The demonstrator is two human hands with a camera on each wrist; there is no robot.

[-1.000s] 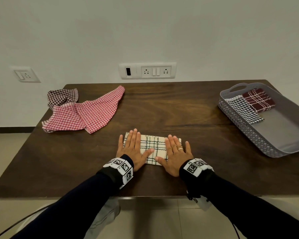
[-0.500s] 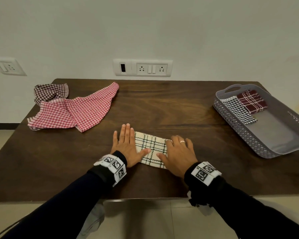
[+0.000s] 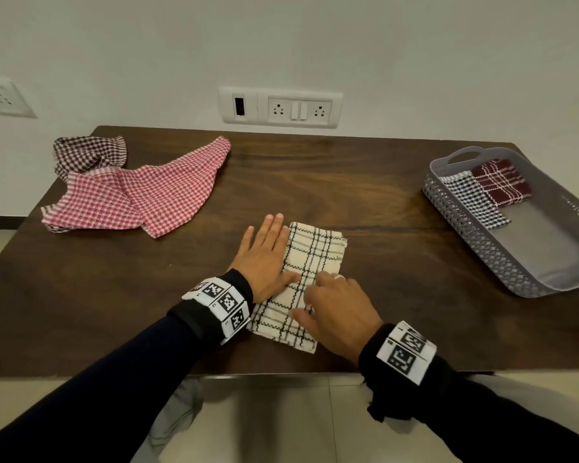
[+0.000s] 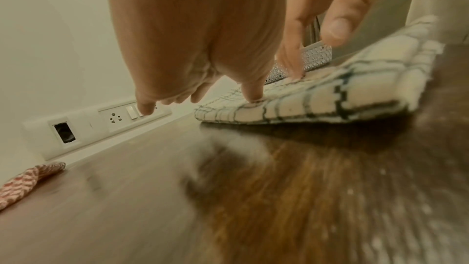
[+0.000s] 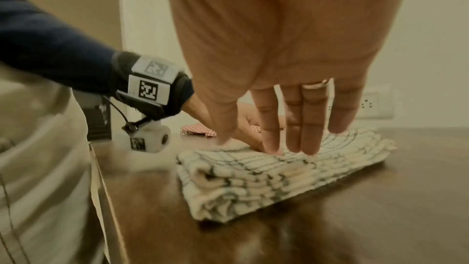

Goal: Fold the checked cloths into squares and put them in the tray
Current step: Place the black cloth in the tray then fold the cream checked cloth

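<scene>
A cream cloth with black checks (image 3: 310,262) (image 4: 317,99) (image 5: 266,174) lies folded into a long strip near the table's front edge, turned so it runs away from me. My left hand (image 3: 268,252) (image 4: 193,47) lies flat on the table along its left side, thumb on the cloth. My right hand (image 3: 331,309) (image 5: 291,79) presses its near half with straight fingers (image 5: 302,127). A grey perforated tray (image 3: 482,248) at the right holds a black-and-white checked cloth (image 3: 472,198) and a maroon one (image 3: 500,182), both folded.
A red-and-white checked cloth (image 3: 141,195) lies crumpled at the table's far left, partly over a dark brown checked one (image 3: 87,152). Wall sockets (image 3: 281,108) sit behind the dark wooden table (image 3: 365,182). The tray's near half is bare.
The cream cloth has turned from lying crosswise to running away from me. My left hand slid off to its left side; my right hand moved to its near end.
</scene>
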